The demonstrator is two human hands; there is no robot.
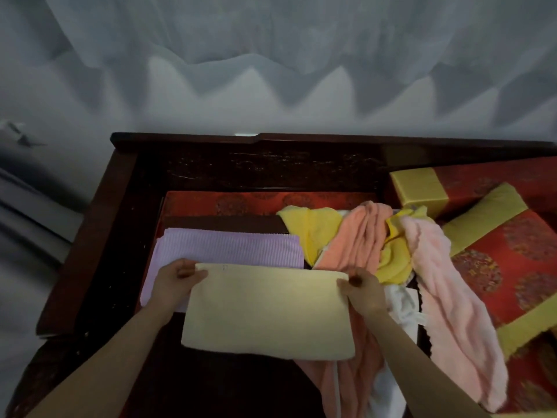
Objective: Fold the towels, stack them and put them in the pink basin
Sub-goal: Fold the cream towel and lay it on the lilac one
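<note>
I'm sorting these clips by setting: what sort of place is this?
Likely a room in a home, perhaps a sitting room: a dark carved wooden bench, red brocade cushions with yellow bands on it, and a pale grey pleated curtain behind. Soft towels heaped on the seat fit household laundry.

matt cream towel [268,309], glossy wooden frame [99,236]

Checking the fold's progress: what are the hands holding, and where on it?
The left hand and right hand pinch the folded cream towel by its two far corners.
</note>
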